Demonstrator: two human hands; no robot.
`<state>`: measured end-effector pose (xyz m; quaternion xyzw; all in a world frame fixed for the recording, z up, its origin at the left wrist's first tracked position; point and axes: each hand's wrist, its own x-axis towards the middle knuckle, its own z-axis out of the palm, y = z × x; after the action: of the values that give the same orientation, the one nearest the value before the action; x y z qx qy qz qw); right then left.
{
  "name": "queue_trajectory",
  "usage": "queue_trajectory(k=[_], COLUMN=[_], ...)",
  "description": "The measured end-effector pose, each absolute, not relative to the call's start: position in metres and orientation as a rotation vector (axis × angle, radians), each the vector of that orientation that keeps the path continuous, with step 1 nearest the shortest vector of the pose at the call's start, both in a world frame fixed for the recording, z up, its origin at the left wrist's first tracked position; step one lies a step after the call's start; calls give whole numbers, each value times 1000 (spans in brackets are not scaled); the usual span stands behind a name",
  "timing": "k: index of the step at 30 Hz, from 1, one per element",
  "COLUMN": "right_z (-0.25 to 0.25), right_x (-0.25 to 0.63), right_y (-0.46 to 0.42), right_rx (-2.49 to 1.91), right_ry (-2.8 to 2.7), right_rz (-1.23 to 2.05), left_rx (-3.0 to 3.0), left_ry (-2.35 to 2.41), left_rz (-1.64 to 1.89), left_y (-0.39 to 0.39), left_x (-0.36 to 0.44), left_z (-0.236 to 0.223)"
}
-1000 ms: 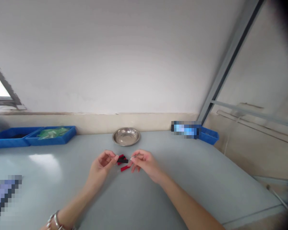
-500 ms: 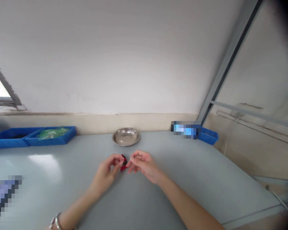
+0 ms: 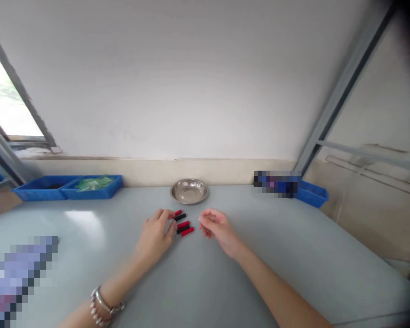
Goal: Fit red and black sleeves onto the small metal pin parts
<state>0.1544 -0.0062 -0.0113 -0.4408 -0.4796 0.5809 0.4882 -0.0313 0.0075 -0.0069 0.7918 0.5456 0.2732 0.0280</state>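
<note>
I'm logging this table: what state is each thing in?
Red pieces: three visible, lying flat.
Black pieces: two visible, lying flat.
Left hand: bent at the pieces, grip unclear.
Right hand: pinching a shiny bit.
Bowl: upright.
Tray pair: upright, one holding green material.
Right tray: upright.
Bracelets: worn.

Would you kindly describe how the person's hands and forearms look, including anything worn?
The left hand and the right hand are ungloved, with no sleeve in view on either arm. At the left wrist sit a smooth, silver-coloured bangle and a silver-coloured beaded bracelet; the right wrist is unadorned.
</note>
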Motion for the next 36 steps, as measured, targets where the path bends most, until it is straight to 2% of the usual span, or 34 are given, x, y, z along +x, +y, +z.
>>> queue_trajectory(k=[11,22,36], right_z=[-6,-1,-2], right_x=[154,153,151], right_y=[-7,-9,-8], right_rx=[-1144,-1162,-1197], right_ry=[-1233,-1253,-1302], right_rz=[1328,1321,1281], left_rx=[2566,2449,2575], left_ry=[1793,1733,1615], left_rz=[505,467,538], left_y=[12,44,34], left_x=[-37,-50,-41], left_z=[-16,-29,-18])
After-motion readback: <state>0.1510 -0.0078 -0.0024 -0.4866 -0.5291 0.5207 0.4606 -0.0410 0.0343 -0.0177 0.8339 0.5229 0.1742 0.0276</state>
